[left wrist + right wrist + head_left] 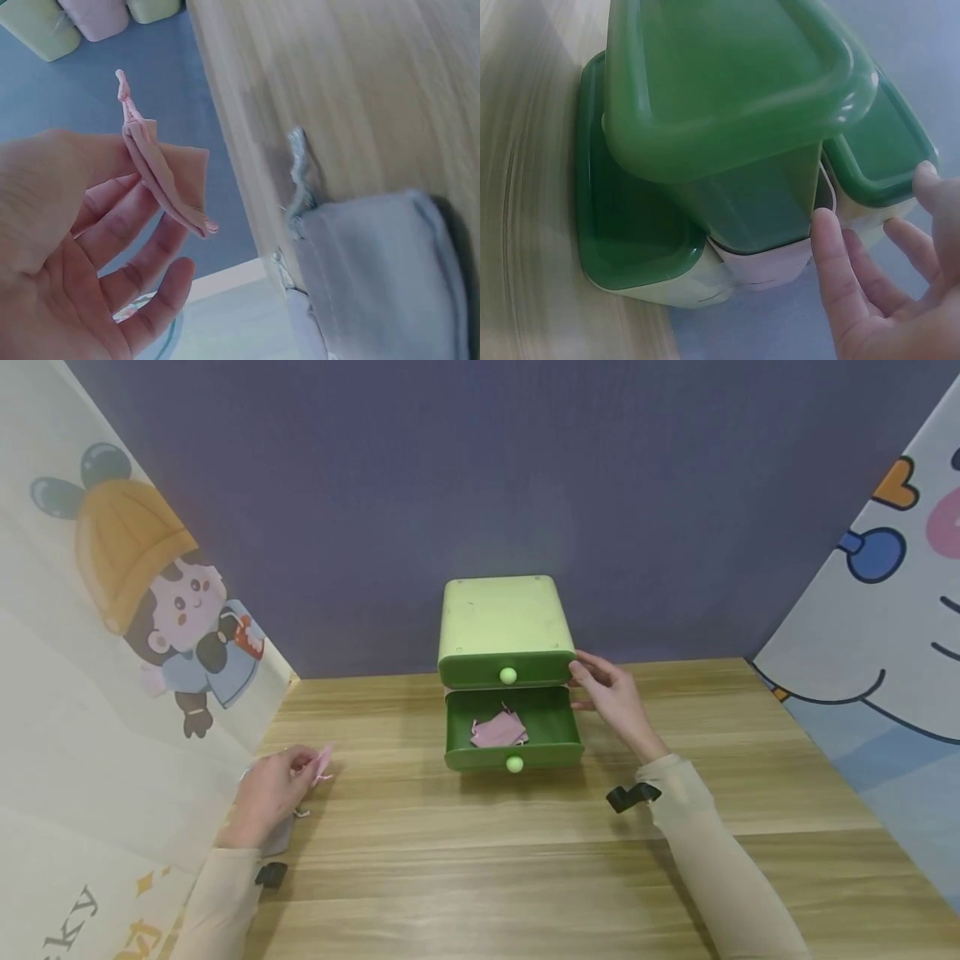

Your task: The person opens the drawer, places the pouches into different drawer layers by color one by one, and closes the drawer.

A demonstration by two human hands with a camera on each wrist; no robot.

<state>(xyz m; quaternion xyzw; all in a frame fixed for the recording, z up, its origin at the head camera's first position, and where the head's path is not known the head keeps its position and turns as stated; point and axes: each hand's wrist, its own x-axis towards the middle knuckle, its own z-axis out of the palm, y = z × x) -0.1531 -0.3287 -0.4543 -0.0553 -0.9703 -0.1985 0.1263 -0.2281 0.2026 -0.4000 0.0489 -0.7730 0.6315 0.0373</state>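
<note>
head view: a small pink bag (323,762) is pinched by the left hand (268,793) over the wooden table (405,877), near a gray bag (279,837). more pink cloth (498,731) is seen in the pulled-out drawer (553,722). the green box (504,614) is touched by the right hand (613,697), its fingers spread apart.

Sm. pink drawstring pouch (161,172) is pinched by L hand (273,789), tilted, above table (420,877). Lt.-green 3-drawer unit (504,610) w/ dk.-green fronts is touched at R side by R hand (617,697); mid. drawer (476,761) is pulled out, w/ mauve pouches (498,732) laid inside.
</note>
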